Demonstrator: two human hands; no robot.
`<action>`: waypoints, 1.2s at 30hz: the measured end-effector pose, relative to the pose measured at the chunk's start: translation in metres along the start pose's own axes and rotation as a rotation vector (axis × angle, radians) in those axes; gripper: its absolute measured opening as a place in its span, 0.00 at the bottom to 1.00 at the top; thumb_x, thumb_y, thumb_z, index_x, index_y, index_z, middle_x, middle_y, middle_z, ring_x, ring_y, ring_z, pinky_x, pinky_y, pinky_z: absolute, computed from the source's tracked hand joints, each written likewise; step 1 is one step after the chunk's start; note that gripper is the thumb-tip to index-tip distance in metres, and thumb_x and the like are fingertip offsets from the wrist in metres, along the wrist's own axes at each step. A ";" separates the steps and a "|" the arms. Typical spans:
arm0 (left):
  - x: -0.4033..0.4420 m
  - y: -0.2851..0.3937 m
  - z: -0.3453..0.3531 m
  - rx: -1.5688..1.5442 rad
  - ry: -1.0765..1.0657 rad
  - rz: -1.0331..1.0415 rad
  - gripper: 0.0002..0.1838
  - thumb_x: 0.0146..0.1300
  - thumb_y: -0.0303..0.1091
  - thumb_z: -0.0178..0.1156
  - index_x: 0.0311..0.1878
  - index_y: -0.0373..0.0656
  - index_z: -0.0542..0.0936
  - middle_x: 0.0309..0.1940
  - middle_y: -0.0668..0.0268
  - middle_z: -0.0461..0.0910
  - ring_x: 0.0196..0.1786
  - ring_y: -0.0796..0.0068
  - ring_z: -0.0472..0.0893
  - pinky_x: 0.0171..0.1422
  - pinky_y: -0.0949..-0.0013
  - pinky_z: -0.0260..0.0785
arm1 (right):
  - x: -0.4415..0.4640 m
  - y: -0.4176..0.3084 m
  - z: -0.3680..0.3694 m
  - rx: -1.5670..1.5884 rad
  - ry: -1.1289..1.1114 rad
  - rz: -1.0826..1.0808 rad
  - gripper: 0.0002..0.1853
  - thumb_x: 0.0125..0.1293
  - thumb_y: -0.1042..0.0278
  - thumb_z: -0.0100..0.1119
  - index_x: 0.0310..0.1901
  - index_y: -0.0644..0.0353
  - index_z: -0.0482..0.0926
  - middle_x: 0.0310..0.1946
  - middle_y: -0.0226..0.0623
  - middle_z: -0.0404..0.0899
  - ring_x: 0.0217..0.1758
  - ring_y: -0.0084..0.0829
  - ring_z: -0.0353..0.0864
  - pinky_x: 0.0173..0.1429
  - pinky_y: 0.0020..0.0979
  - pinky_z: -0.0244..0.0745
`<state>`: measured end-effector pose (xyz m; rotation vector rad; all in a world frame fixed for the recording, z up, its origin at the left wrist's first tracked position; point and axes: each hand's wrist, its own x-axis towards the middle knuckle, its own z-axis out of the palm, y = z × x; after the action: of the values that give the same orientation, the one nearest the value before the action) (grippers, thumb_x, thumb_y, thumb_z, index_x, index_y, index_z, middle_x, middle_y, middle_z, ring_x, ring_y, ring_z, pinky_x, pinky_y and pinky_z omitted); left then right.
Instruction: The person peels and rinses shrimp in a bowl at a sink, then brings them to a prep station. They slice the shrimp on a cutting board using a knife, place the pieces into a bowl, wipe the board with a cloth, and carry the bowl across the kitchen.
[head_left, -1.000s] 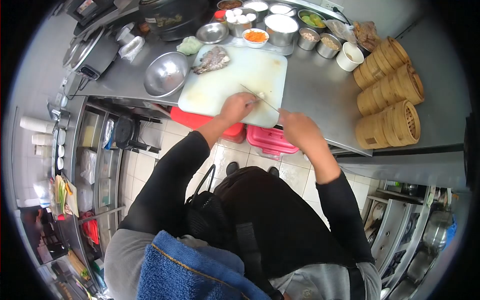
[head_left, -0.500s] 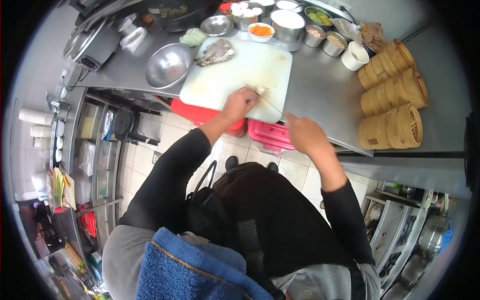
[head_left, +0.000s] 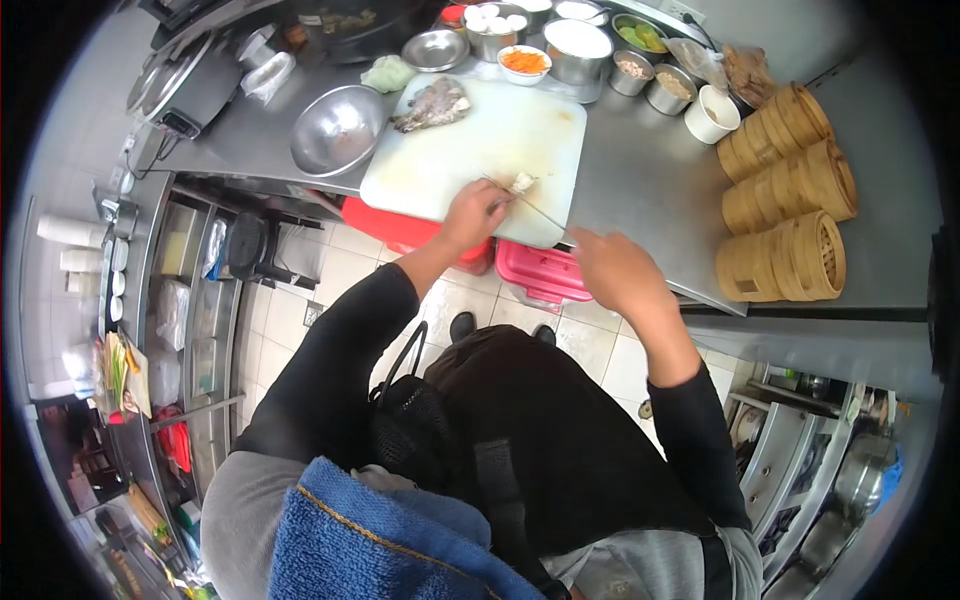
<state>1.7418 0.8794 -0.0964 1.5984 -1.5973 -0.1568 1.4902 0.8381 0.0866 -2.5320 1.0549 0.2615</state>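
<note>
On the white cutting board (head_left: 480, 140), my right hand (head_left: 622, 272) is closed round the handle of a knife (head_left: 540, 213). Its thin blade reaches up and left across the board's near part. My left hand (head_left: 477, 212) is beside the blade with its fingers curled together; whatever they may pinch is hidden. Small pale chopped pieces (head_left: 523, 182) lie just beyond the blade. Farther back on the board rests a greyish heap of what looks like raw seafood (head_left: 433, 105).
Left of the board stands a steel bowl (head_left: 340, 130). Behind are a bowl of shredded carrot (head_left: 524, 62), a pot of eggs (head_left: 492, 30) and several steel containers. Bamboo steamers (head_left: 785, 255) line the right side. Below the counter edge sits a pink bin (head_left: 540, 272).
The knife blade has shifted slightly toward my left hand, and the pale pieces now show more beyond it. My right hand has moved a little down and right.
</note>
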 end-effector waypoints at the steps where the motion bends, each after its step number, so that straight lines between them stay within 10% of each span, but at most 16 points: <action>1: -0.004 0.000 0.000 -0.047 0.002 -0.019 0.07 0.59 0.27 0.65 0.41 0.40 0.85 0.40 0.57 0.83 0.46 0.50 0.81 0.52 0.55 0.75 | 0.002 -0.002 0.001 -0.001 -0.007 -0.008 0.20 0.75 0.63 0.49 0.64 0.55 0.77 0.43 0.59 0.84 0.49 0.58 0.83 0.55 0.54 0.77; 28: -0.018 -0.001 -0.007 -0.068 0.024 -0.178 0.05 0.61 0.25 0.69 0.40 0.40 0.84 0.40 0.58 0.85 0.39 0.60 0.86 0.44 0.63 0.79 | -0.002 0.000 0.004 0.096 -0.094 -0.003 0.21 0.75 0.61 0.49 0.64 0.57 0.78 0.49 0.57 0.84 0.54 0.57 0.82 0.61 0.50 0.75; 36: 0.016 0.001 -0.038 -0.119 0.072 -0.140 0.04 0.62 0.25 0.69 0.40 0.38 0.85 0.37 0.60 0.85 0.37 0.67 0.85 0.44 0.67 0.78 | -0.024 0.047 -0.022 0.282 0.217 -0.014 0.22 0.78 0.57 0.50 0.64 0.59 0.78 0.52 0.52 0.84 0.56 0.52 0.83 0.62 0.42 0.75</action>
<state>1.7672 0.8836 -0.0643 1.6047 -1.3959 -0.2613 1.4405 0.8143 0.1016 -2.3469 1.0675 -0.1600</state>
